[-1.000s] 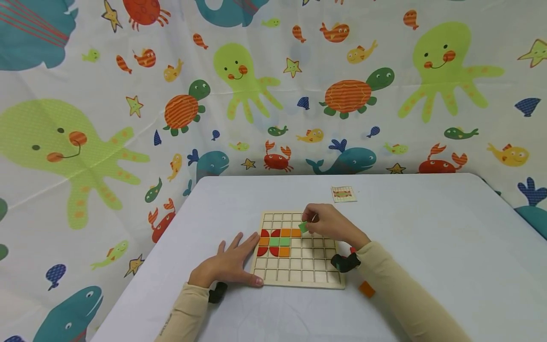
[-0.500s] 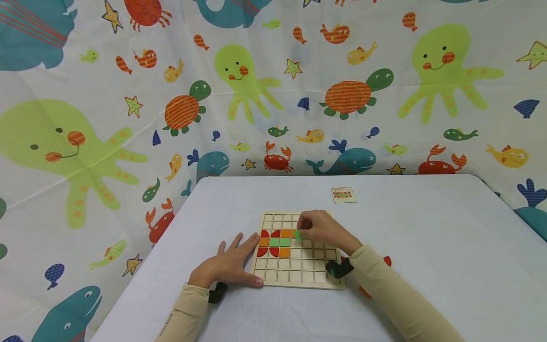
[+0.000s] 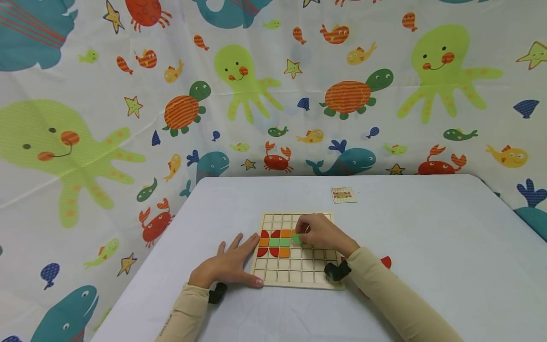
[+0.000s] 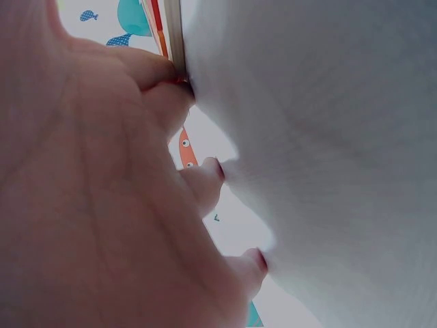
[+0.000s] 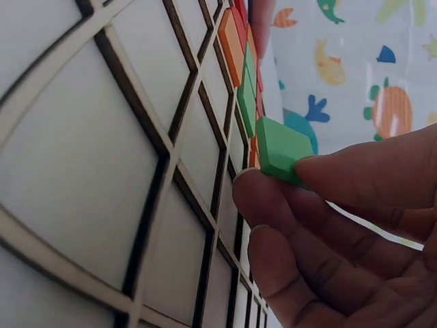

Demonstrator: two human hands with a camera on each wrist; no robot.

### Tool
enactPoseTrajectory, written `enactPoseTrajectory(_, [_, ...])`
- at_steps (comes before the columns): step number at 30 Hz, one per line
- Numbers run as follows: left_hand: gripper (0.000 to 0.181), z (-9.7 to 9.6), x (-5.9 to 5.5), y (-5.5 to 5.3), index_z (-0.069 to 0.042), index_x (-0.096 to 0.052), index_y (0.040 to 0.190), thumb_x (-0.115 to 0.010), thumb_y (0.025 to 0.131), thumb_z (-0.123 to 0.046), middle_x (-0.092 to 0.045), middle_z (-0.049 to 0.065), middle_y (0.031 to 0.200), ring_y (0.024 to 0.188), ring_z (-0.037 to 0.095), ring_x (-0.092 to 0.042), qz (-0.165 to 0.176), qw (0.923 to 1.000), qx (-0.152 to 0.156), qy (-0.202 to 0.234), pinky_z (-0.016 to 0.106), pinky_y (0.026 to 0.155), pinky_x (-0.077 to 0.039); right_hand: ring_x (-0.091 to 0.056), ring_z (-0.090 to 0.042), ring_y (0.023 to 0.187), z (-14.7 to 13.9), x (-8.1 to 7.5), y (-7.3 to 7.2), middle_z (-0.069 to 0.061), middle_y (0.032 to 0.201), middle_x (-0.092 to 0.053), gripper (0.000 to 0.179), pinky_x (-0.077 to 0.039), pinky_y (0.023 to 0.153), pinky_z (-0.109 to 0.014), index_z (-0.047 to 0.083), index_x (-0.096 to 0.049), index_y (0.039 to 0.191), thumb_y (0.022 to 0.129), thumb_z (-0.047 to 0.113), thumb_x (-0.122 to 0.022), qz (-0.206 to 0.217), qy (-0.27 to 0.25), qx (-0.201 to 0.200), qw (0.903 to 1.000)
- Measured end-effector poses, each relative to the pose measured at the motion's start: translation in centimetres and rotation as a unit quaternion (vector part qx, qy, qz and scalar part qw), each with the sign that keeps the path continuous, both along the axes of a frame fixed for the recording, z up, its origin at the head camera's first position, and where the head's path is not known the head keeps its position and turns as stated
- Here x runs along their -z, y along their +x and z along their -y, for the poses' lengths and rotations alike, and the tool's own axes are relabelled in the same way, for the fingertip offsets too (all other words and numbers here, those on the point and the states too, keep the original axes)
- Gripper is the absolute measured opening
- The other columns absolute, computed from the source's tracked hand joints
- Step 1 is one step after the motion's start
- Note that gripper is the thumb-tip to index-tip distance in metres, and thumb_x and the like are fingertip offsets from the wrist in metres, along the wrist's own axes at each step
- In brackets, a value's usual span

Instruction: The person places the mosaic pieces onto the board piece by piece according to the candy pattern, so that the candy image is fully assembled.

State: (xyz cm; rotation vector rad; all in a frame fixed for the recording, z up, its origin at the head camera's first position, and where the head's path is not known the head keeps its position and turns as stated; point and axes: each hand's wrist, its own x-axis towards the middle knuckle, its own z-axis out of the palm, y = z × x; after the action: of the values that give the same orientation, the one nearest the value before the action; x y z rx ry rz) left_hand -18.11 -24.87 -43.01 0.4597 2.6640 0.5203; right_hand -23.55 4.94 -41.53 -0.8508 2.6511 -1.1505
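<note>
A wooden grid board (image 3: pixel 301 278) lies on the table with red quarter-round, orange and green tiles set in its left squares. My right hand (image 3: pixel 322 232) pinches a green square tile (image 5: pixel 283 149) between thumb and fingers, close over the board, beside the row of green tiles (image 3: pixel 279 242). In the right wrist view the tile is tilted above the grid squares. My left hand (image 3: pixel 228 266) lies spread at the board's left edge, fingertips and thumb touching it. In the left wrist view the fingers (image 4: pixel 205 184) reach down to the white table, next to the board's side.
A small pattern card (image 3: pixel 343 194) lies behind the board. To the right, a red tile (image 3: pixel 386 261) and an orange one (image 3: pixel 363 293) lie on the table, partly hidden by the right sleeve. A sea-animal printed cloth (image 3: pixel 273 95) hangs behind the table.
My right hand has moved left and nearer with the green tile, from above the upper squares to beside the green row. The left hand stays in place.
</note>
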Motion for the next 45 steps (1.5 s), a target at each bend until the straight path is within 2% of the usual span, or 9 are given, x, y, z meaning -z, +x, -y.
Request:
enactPoseTrajectory(22, [0.126,-0.14,-0.54,0.21,-0.013,-0.023,0.172,-0.091,0.077,-0.059,-0.02,0.006,0.178,0.163,0.042,-0.003,0.003,1.0,-0.001,0.0,0.077,0.121,0.002,-0.058,-0.016,0.084,0.0,0.63,-0.1,0.002,0.088,-0.068,0.008,-0.053,0.082,-0.034,0.006,-0.073,0.094,0.093,-0.001,-0.075,-0.026,0.008,-0.006,0.9996])
enactPoseTrajectory(30, [0.125,-0.18,-0.61,0.31,-0.012,-0.024,0.172,-0.091,0.077,-0.058,-0.02,0.007,0.178,0.163,0.042,-0.003,0.0,1.0,0.004,0.003,0.077,0.12,0.001,-0.056,-0.014,0.08,0.07,0.78,-0.01,0.003,0.086,-0.065,0.008,-0.052,0.077,-0.031,0.007,-0.072,0.094,0.093,-0.001,-0.074,-0.031,0.016,-0.018,0.9992])
enactPoseTrajectory(45, [0.125,0.05,-0.2,0.04,-0.013,-0.023,0.172,-0.089,0.078,-0.061,-0.019,0.005,0.178,0.163,0.041,-0.002,0.006,1.0,0.005,0.003,0.076,0.121,0.002,-0.057,-0.017,0.083,0.36,0.85,0.33,0.003,0.089,-0.066,0.008,-0.053,0.08,-0.034,0.006,-0.075,0.102,0.096,0.001,-0.075,-0.002,0.04,-0.021,0.999])
